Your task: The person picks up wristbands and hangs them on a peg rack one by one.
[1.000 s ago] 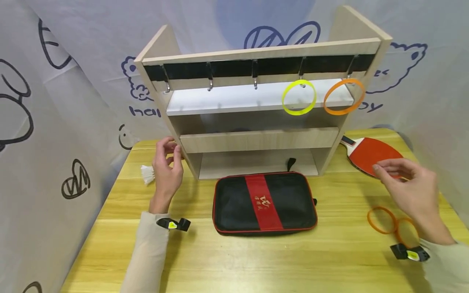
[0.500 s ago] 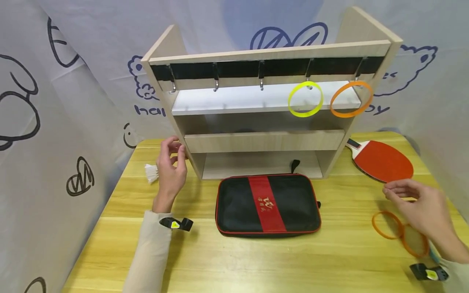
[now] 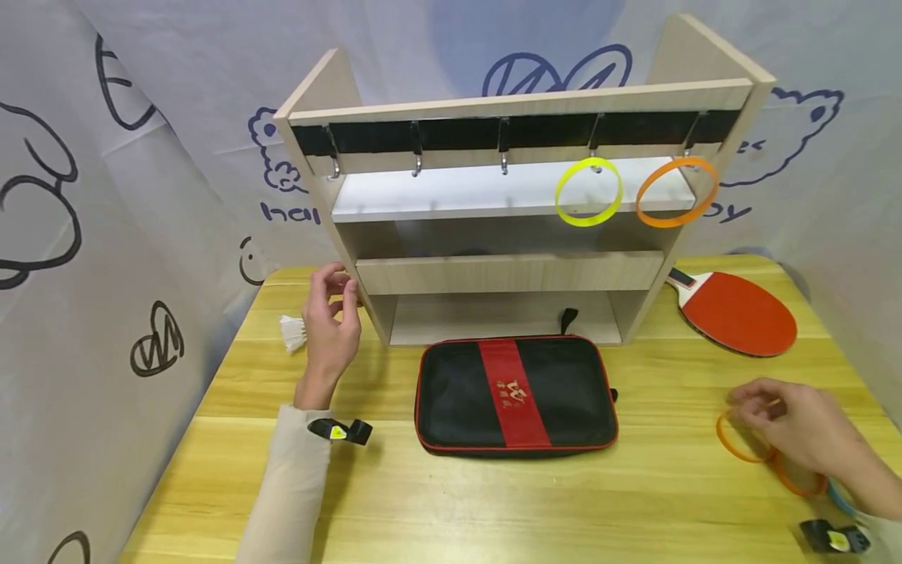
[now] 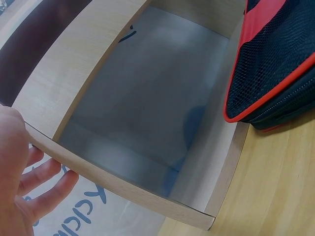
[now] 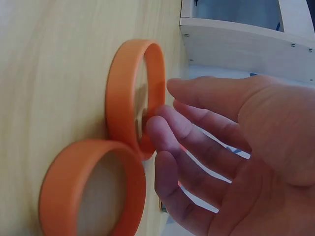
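Observation:
My left hand (image 3: 333,337) rests against the left side of a pale wooden shelf unit (image 3: 510,272), fingers loosely bent. In the left wrist view its fingers (image 4: 47,179) lie along the panel's outer side, with the thumb at the front edge. Low over the table on the right, my right hand (image 3: 803,419) has bent, spread fingers and nothing in them. Its fingertips are close beside a standing orange ring (image 5: 118,93); whether they touch it is unclear. A second orange ring (image 5: 59,196) sits against the first. Part of a blue ring (image 3: 840,497) shows by the right wrist.
A yellow ring (image 3: 559,192) and an orange ring (image 3: 643,196) hang from the unit's right hooks. A black-and-red zip case (image 3: 465,399) leans at its front. A red table tennis bat (image 3: 743,313) lies right, a shuttlecock (image 3: 292,334) left.
My right hand has come down and toward me, from beside the bat to the orange rings. The left hand keeps its place at the shelf unit. The view has shifted slightly.

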